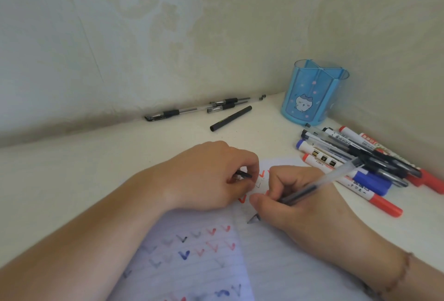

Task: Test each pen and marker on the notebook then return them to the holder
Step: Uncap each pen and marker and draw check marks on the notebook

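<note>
Two hands work over the open notebook [192, 264], whose left page is already covered in rows of red, blue and grey ticks. The right hand [295, 207] has its fingers curled round a clear gel pen [312, 187], tip angled down toward the right page just below the thumb. The left hand [216, 175] pinches a small dark piece, probably this pen's cap [243, 175], though it is mostly hidden in the fingers.

The step in hand looks like testing this pen. To do it well, the tip should land on a bare patch of paper, not over the red ticks near the fingers, so a faint line can be read. A short, firm tick is enough. The left hand is best kept resting on the page to stop it sliding.

Afterwards the cap must click fully on before the pen goes back. The blue holder [312, 94] stands at the back right of the surface [72, 168], near the wall, apparently with nothing in it. Just in front of it lies a loose heap of markers and pens [360, 156]; several black pens [216, 108] lie well apart along the wall. Keeping tested pens separate from the untested heap would avoid repeats.
</note>
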### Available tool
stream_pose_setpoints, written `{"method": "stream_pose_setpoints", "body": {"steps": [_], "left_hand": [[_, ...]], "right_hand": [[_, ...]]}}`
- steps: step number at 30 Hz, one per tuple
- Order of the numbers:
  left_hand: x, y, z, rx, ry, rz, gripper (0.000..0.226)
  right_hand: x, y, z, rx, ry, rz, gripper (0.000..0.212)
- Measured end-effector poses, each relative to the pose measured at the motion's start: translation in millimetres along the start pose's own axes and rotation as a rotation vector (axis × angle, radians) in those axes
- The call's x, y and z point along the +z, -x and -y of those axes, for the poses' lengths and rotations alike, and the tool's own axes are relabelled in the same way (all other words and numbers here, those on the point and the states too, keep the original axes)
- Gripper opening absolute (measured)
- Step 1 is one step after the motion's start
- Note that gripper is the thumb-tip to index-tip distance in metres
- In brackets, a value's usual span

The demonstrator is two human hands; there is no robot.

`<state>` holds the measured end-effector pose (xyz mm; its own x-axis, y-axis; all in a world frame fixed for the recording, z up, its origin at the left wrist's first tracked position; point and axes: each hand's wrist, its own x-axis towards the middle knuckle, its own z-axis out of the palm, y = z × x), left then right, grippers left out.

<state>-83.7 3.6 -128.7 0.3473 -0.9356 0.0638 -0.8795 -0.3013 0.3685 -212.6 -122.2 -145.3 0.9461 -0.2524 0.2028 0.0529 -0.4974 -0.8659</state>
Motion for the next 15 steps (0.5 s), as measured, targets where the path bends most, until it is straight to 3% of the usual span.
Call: {"method": "stream_pose_setpoints", "body": {"steps": [6, 10, 15], "left_hand": [[3.3, -0.3, 2.2, 0.002, 0.011, -0.025, 0.009], [6.1, 0.1, 3.1, 0.013, 0.086, -0.086, 0.010], [4.2, -1.9, 3.2, 0.056, 0.289, -0.230, 0.031]], "right_hand": [[-1.2, -1.9, -1.7, -0.015, 0.006, -0.009, 0.029], [-2.5, -2.2, -1.3, -0.026, -0.025, -0.053, 0.038], [-22.2, -4.9, 7.0, 0.001, -0.419, -0.189, 0.036]]}}
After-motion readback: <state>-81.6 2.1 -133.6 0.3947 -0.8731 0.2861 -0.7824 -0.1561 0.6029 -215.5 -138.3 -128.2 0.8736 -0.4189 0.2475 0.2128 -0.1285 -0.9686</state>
